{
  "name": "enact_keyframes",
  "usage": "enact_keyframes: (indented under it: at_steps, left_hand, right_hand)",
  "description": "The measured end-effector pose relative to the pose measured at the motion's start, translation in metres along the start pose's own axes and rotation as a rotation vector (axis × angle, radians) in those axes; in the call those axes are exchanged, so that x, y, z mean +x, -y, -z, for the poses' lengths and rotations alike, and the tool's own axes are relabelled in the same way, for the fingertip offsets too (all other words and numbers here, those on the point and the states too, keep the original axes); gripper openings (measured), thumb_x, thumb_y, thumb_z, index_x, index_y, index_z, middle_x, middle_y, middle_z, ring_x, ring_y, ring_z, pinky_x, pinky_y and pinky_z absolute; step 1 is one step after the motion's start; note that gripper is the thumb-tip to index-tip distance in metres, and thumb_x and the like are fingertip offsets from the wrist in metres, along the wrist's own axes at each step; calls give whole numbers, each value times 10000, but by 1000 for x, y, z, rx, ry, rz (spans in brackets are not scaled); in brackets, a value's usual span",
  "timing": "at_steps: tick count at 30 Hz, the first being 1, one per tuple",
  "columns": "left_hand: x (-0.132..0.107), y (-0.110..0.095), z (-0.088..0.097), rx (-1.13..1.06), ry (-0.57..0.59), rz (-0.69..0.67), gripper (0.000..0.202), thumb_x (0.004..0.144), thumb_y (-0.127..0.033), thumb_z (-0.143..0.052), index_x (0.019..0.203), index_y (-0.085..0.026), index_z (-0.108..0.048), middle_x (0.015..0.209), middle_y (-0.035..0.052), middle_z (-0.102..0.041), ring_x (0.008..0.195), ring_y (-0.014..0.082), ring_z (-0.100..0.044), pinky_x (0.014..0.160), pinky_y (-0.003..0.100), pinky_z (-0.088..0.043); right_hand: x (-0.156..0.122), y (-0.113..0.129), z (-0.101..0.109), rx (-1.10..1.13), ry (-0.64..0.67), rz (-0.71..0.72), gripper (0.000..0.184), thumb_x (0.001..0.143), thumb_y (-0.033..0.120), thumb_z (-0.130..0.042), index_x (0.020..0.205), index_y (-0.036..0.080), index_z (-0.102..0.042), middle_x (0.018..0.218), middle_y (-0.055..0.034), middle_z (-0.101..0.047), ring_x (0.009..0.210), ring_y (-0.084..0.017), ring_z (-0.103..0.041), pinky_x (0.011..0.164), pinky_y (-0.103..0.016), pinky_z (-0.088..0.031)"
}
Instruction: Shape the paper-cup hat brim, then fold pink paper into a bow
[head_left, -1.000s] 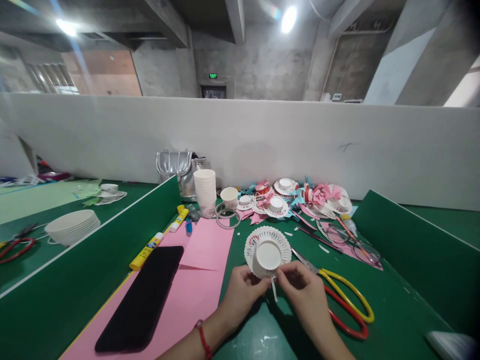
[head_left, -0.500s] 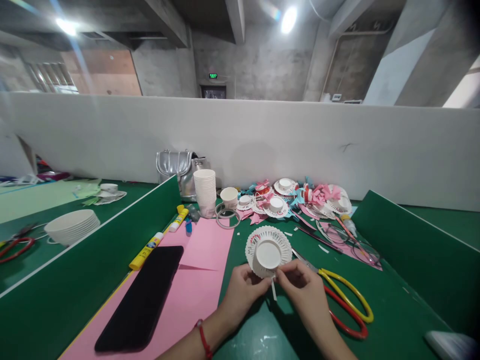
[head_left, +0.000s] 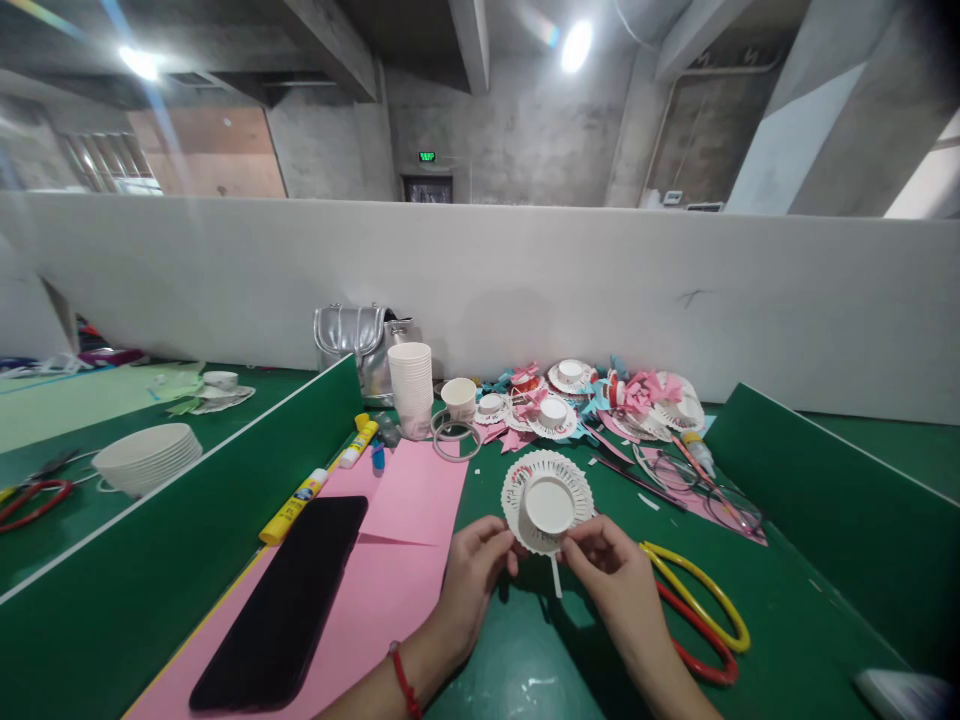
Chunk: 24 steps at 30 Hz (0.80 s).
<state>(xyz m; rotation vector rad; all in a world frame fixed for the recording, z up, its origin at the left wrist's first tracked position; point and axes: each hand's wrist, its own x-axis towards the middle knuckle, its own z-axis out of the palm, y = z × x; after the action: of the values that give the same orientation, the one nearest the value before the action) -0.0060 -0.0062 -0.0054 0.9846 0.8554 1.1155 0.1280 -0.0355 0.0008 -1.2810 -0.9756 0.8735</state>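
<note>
Green tabletop (head_left: 510, 665) spreads beneath the left hand (head_left: 478, 575) and right hand (head_left: 611, 575), whose fingertips pinch the near edge of a white paper cup (head_left: 551, 503) with a slitted, flared brim (head_left: 516, 500). The cup lies just beyond them; a paper strip (head_left: 556, 579) points toward the person, nearer the right hand.

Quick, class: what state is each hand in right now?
Left hand: curled at the lower-left rim of the white paper piece; whether it grips cannot be told.
Right hand: closed, pinching the piece's lower edge beside the hanging white strip.
</note>
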Motion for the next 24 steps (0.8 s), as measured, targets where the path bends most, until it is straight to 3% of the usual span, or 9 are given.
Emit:
enact_keyframes:
  at_steps: [3,6,12,17,24]
  left_hand:
    - [2,1,4,-90,-52,-11,97,594,-205,-569,583,-110,-578,553,12,-560,479,80,-448,480,189,-314]
    - [2,1,4,-86,-19,0,74,588,-182,-565,580,-108,-576,547,8,-549,479,78,-441,480,189,-312]
    - [-3,-1,-4,88,103,-10,121,600,-210,-600,645,-99,-582,551,0,-530,486,80,-414,454,189,-307]
    - [-5,-4,-10,214,57,9,121,585,-216,-610,580,-107,-557,494,-26,-500,436,66,-388,429,185,-290]
    - [-3,-1,-10,212,66,-8,137,559,-219,-644,564,-105,-568,473,-27,-501,434,70,-396,420,180,-294]
  right_hand:
    - [2,-1,1,3,0,-8,225,533,329,-674,572,160,-531,502,-5,-566,477,-135,-502,461,-224,-373]
    - [2,-4,2,-11,17,-6,212,553,321,-669,588,161,-534,515,-4,-570,484,-133,-501,467,-223,-372]
    - [1,-7,1,34,74,-11,224,574,339,-669,616,162,-539,535,-5,-585,516,-146,-539,505,-237,-403]
    - [-1,-5,-1,44,66,-15,249,548,353,-692,604,159,-546,536,-8,-589,512,-152,-554,495,-242,-423]
    - [-2,-6,-1,27,95,-4,226,587,332,-672,621,154,-536,549,-8,-578,535,-153,-554,526,-256,-433]
